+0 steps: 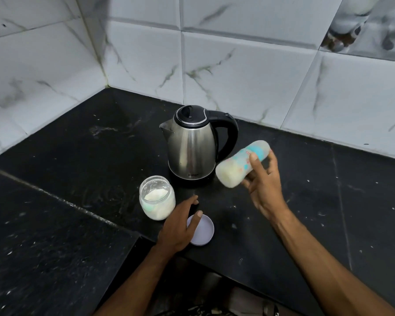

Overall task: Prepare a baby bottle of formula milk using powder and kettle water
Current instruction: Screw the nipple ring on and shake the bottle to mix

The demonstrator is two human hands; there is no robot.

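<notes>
Right hand: the right hand (263, 179) is holding the bottle (243, 165) in the air, thumb on one side and fingers curling round the other, and the bottle is lying almost on its side.
Left hand: the left hand (180, 224) is resting flat with relaxed fingers, partly over the lid (203, 231), and is gripping nothing.
Bottle: it is looking full of pale milky liquid. Its outline is blurred, so I judge it is being shaken. Which end is the teat I cannot tell.
Progress: powder and water are seeming to be already inside the bottle, so the mixing is going on and this is a late step.
Left to do: probably finishing the shake, setting the bottle down, and putting the lid back on the jar (157, 197).
Jar: it is standing open just beside the left hand, on its outer side, with white powder in it.
Kettle (192, 144): it is standing closed beyond both hands, just beside the bottle.
Counter (78, 156): it is carrying white specks and smears.
Obstacles: the kettle is very near the moving bottle, so a wide swing could be knocking it; the open jar could be tipped by the left hand.
</notes>
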